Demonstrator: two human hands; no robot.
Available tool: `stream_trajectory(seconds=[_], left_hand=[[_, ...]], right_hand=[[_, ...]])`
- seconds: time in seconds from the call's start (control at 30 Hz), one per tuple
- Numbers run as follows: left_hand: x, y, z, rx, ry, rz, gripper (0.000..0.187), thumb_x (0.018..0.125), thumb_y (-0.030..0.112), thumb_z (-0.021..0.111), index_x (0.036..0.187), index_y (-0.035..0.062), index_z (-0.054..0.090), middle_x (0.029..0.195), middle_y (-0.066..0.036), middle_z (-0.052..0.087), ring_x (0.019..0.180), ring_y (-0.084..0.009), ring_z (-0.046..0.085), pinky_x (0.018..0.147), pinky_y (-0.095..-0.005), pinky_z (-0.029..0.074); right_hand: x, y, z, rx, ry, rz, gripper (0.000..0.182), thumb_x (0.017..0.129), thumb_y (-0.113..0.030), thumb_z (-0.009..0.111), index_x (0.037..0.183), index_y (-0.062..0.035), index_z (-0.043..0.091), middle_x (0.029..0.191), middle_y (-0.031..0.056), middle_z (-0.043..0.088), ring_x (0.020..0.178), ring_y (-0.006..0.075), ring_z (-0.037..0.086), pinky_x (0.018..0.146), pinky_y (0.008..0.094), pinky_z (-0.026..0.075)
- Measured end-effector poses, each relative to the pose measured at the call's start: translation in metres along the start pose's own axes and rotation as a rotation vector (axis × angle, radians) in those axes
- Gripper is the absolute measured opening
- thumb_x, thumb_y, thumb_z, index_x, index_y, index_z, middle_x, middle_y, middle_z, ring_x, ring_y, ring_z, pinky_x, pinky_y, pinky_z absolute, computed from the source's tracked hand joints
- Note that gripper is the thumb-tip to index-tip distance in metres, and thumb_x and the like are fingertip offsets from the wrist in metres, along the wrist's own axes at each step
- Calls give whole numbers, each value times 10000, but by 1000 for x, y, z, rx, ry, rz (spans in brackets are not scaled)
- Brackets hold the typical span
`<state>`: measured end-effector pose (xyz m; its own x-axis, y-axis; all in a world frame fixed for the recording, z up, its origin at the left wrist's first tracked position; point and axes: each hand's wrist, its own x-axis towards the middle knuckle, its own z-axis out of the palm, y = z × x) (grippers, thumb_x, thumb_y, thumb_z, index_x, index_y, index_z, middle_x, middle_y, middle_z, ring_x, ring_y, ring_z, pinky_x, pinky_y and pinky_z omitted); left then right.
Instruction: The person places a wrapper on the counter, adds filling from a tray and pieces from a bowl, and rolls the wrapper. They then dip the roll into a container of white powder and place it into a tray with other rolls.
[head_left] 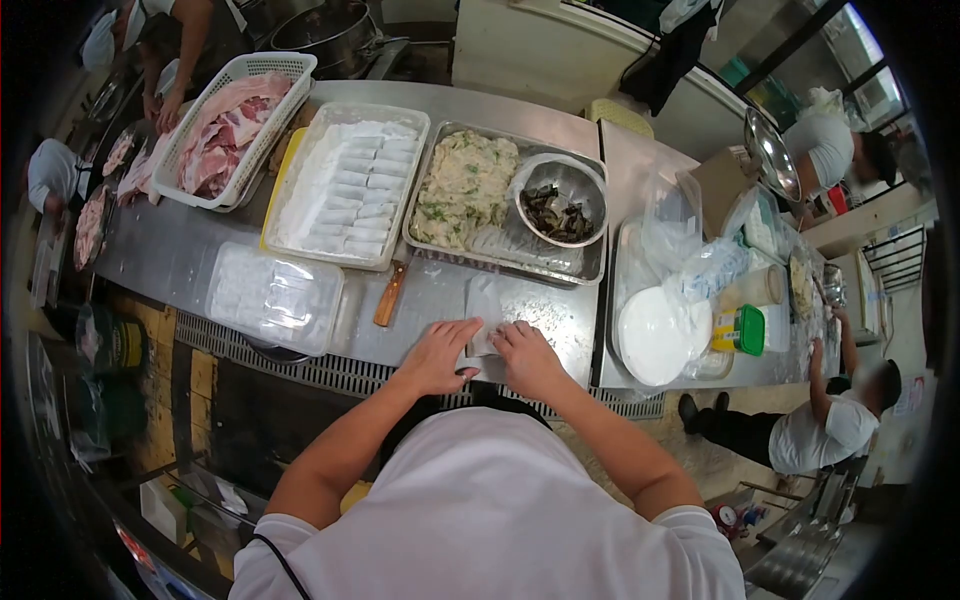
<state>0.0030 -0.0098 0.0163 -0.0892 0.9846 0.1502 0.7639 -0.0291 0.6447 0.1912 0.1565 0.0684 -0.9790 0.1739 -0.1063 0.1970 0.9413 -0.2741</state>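
Note:
On the steel table in front of me lies a thin white wrapper (484, 298), its near end partly folded over. My left hand (436, 357) presses its fingertips on the wrapper's left edge, thumb bent in below. From the other side, my right hand (528, 358) grips the right edge with bent fingers. Any filling inside is hidden. Beyond sits a metal tray of pale filling (463, 185) with green flecks, and in it a steel bowl (603, 198) of dark pieces. A white tray (272, 215) holds rows of white rolls (365, 190). A wooden-handled knife (390, 295) lies left of my hands.
A clear lidded container (275, 298) stands at the table's left front edge. Raw meat (232, 135) fills a white basket (305, 68) farther back. Right of the table seam are a white round stack (655, 335), plastic bags and a green-and-yellow tub (738, 330). Other people work at both ends.

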Motion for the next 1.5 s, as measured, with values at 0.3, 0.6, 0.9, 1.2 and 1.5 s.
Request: stream_trajectory(seconds=[0.3,0.6,0.9,1.2,1.5], left_hand=[[-1,2,-9,25,-45,49,1010,806,337,903,1627,7,415,1655,-179,491,1481,-373,504,1241,-506,390],[-20,8,-10,114,-105,86,967,806,412,918,1590,53,480,1506,-148,618,1455,-340,537,1237,-528,389],[-37,-4,21,42,115,126,585,866,210,847,1423,133,687,1270,-73,753,1247,-286,674,1087,-463,494],[-18,-1,20,35,237,150,305,935,237,821,1232,166,807,1094,-17,759,1088,-274,668,959,-419,508],[7,8,20,63,155,-154,164,979,270,768,1077,167,850,1027,-32,719,1067,-290,627,991,-474,450]], right_hand=[[4,-13,8,-55,4,2,712,728,-101,829,1418,-23,669,1385,165,599,1303,363,559,1116,469,462],[-19,-19,9,166,91,119,781,759,-100,833,1495,-11,586,1455,221,554,1399,426,515,1193,514,423],[-33,-32,47,175,239,-16,533,877,-180,833,1354,-30,649,1285,171,659,1192,398,605,1095,522,465],[-24,-28,51,227,423,70,258,948,-109,774,1193,-31,749,1175,130,689,1096,360,639,972,494,504],[-12,-29,47,209,456,177,282,936,-127,769,1200,-36,731,1118,128,663,1087,347,622,947,478,495]])
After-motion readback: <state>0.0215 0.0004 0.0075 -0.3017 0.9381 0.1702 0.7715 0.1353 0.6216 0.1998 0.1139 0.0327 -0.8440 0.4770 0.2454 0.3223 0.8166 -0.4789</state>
